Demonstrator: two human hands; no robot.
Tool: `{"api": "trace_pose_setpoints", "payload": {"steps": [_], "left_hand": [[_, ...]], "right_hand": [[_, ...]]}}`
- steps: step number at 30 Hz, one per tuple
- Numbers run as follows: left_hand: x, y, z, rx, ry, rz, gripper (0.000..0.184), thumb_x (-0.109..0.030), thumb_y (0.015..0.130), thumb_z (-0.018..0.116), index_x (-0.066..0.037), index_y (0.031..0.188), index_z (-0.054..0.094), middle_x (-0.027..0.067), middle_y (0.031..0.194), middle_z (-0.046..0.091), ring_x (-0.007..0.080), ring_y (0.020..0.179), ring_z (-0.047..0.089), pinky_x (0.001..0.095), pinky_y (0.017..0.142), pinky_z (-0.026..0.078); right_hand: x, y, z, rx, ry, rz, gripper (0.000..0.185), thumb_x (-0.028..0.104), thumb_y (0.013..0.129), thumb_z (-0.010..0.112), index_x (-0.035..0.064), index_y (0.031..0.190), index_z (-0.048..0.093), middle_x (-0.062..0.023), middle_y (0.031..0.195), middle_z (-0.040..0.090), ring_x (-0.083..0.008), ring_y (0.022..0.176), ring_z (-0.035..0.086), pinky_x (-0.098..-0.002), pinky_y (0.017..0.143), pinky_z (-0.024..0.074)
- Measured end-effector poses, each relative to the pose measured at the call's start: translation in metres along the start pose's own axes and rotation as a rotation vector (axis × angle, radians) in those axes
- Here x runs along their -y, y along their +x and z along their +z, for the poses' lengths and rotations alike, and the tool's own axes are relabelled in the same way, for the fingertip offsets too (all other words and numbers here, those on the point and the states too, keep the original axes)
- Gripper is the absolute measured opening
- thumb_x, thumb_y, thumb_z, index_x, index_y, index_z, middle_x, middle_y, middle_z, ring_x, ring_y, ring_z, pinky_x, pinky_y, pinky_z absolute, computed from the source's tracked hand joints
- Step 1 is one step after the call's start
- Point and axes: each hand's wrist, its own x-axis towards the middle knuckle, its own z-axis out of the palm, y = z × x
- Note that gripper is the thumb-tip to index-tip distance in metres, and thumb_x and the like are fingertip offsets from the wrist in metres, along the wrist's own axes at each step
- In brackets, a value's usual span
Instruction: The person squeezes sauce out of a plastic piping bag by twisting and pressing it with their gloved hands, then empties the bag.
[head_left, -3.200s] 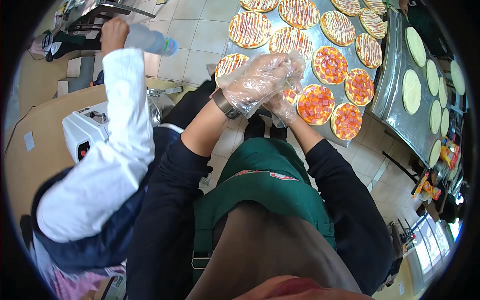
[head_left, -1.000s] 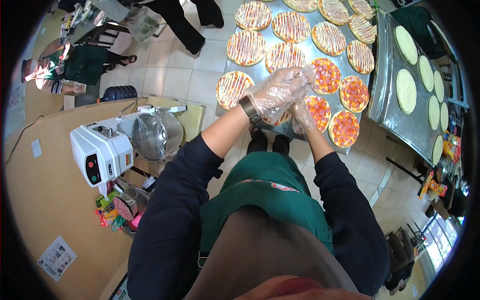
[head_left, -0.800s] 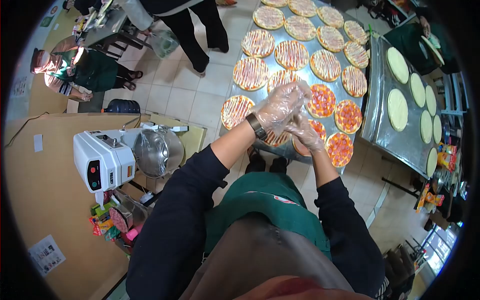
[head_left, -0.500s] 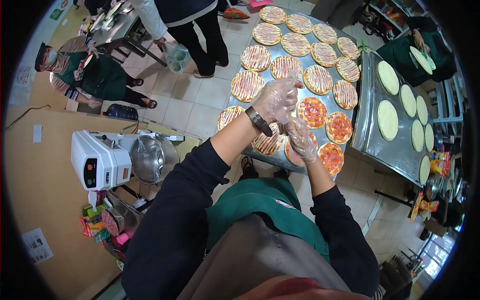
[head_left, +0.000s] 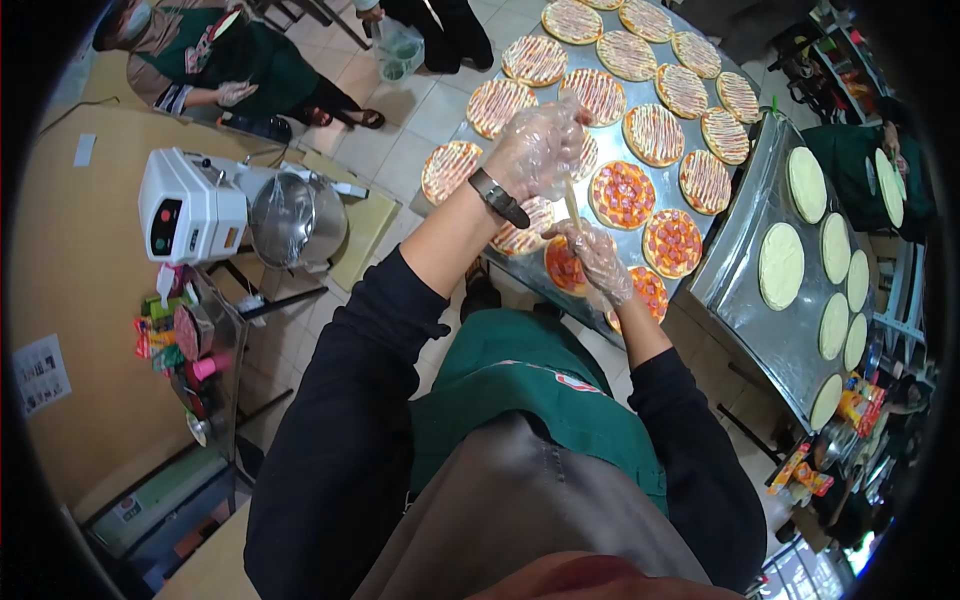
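Note:
My left hand (head_left: 540,150), in a clear plastic glove with a watch at the wrist, is closed above the table of pizzas. Below it, my right hand (head_left: 597,262), also gloved, has its fingers pinched together. A thin pale strip (head_left: 571,202) runs between the two hands; what it is made of I cannot tell. Beneath them lies a pizza with diced red topping (head_left: 622,195), with others like it beside it. Pizzas with striped sauce (head_left: 655,135) cover much of the metal table (head_left: 685,125). My hands partly hide several pizzas.
At right, a metal table (head_left: 735,260) carries several plain pale dough rounds (head_left: 781,266). A white mixer (head_left: 195,205) with a steel bowl (head_left: 297,222) stands left. One person in a green apron (head_left: 250,65) is at upper left, another (head_left: 865,165) at upper right.
My hands have moved apart, with the pale strip now showing between them. The view has shifted, and the person at upper left appears closer.

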Motion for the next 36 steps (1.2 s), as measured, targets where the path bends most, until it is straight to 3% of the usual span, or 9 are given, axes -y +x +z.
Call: {"api": "trace_pose_setpoints", "payload": {"steps": [3, 5, 9, 13, 17, 21, 24, 32, 36], "left_hand": [[0.010, -0.011, 0.006, 0.007, -0.029, 0.043, 0.030, -0.030, 0.096, 0.048, -0.001, 0.089, 0.052, -0.0039, 0.057, 0.037, 0.0072, 0.050, 0.035, 0.0210, 0.046, 0.029], [0.016, -0.014, 0.013, -0.011, 0.000, 0.109, 0.025, -0.027, 0.095, 0.050, -0.002, 0.091, 0.054, -0.0025, 0.061, 0.044, 0.0073, 0.051, 0.038, 0.0207, 0.048, 0.033], [0.026, -0.002, 0.023, 0.072, 0.029, 0.155, 0.015, -0.018, 0.092, 0.054, -0.003, 0.094, 0.057, 0.0029, 0.080, 0.057, 0.0102, 0.066, 0.051, 0.0219, 0.058, 0.043], [0.037, 0.016, 0.014, 0.246, 0.145, 0.185, 0.014, -0.014, 0.090, 0.053, -0.002, 0.089, 0.059, 0.0060, 0.076, 0.057, 0.0146, 0.070, 0.055, 0.0270, 0.065, 0.046], [0.036, 0.015, 0.013, 0.100, 0.290, 0.126, 0.014, -0.014, 0.089, 0.053, -0.002, 0.087, 0.058, 0.0085, 0.069, 0.058, 0.0173, 0.066, 0.057, 0.0285, 0.067, 0.046], [0.032, 0.014, 0.004, 0.157, 0.279, 0.069, 0.023, -0.026, 0.095, 0.047, -0.006, 0.089, 0.056, 0.0046, 0.069, 0.055, 0.0154, 0.078, 0.053, 0.0301, 0.080, 0.040], [0.032, 0.018, 0.000, 0.153, 0.313, 0.060, 0.023, -0.026, 0.095, 0.047, -0.005, 0.090, 0.056, 0.0052, 0.068, 0.056, 0.0152, 0.076, 0.055, 0.0287, 0.083, 0.040], [0.039, 0.022, -0.004, 0.226, 0.462, 0.116, 0.024, -0.023, 0.095, 0.044, -0.003, 0.090, 0.058, 0.0084, 0.072, 0.062, 0.0153, 0.077, 0.059, 0.0279, 0.081, 0.042], [0.043, 0.018, -0.010, 0.293, 0.426, 0.097, 0.024, -0.021, 0.094, 0.044, -0.002, 0.089, 0.058, 0.0089, 0.075, 0.062, 0.0169, 0.077, 0.061, 0.0298, 0.080, 0.044]], "right_hand": [[-0.016, -0.001, -0.016, 0.081, -0.036, 0.116, 0.042, 0.037, 0.094, 0.045, -0.0002, 0.092, 0.064, -0.0085, 0.092, 0.065, -0.0127, 0.082, 0.055, -0.0287, 0.075, 0.0427], [-0.022, 0.006, -0.021, 0.087, 0.125, 0.168, 0.038, 0.032, 0.093, 0.049, -0.0008, 0.090, 0.066, -0.0018, 0.068, 0.052, -0.0130, 0.065, 0.049, -0.0287, 0.065, 0.0433], [-0.022, 0.022, -0.018, -0.121, 0.423, 0.245, 0.021, 0.022, 0.085, 0.061, 0.0007, 0.082, 0.060, -0.0033, 0.066, 0.055, -0.0109, 0.065, 0.054, -0.0248, 0.058, 0.0425], [-0.075, 0.048, -0.017, -0.096, 0.520, 0.139, 0.017, 0.020, 0.081, 0.064, 0.0075, 0.084, 0.053, -0.0008, 0.068, 0.052, -0.0112, 0.057, 0.048, -0.0262, 0.052, 0.0381], [-0.091, 0.061, 0.003, -0.242, 0.670, 0.168, 0.019, 0.026, 0.083, 0.062, 0.0114, 0.088, 0.051, 0.0028, 0.062, 0.043, -0.0108, 0.052, 0.041, -0.0259, 0.049, 0.0341], [-0.104, 0.064, 0.013, -0.279, 0.705, 0.123, 0.021, 0.027, 0.084, 0.061, 0.0100, 0.090, 0.050, 0.0010, 0.063, 0.043, -0.0118, 0.050, 0.042, -0.0265, 0.047, 0.0355], [-0.114, 0.069, 0.014, -0.250, 0.604, 0.120, 0.027, 0.033, 0.093, 0.048, 0.0081, 0.101, 0.046, 0.0011, 0.065, 0.044, -0.0118, 0.050, 0.043, -0.0259, 0.044, 0.0368], [-0.100, 0.073, -0.010, -0.415, 0.289, 0.057, 0.030, 0.025, 0.092, 0.048, 0.0056, 0.115, 0.045, -0.0003, 0.064, 0.046, -0.0112, 0.047, 0.045, -0.0254, 0.040, 0.0371], [-0.180, 0.070, 0.007, -0.306, 0.215, -0.081, 0.043, 0.021, 0.092, 0.049, 0.0069, 0.130, 0.035, 0.0012, 0.062, 0.046, -0.0110, 0.046, 0.044, -0.0246, 0.038, 0.0369]]}}
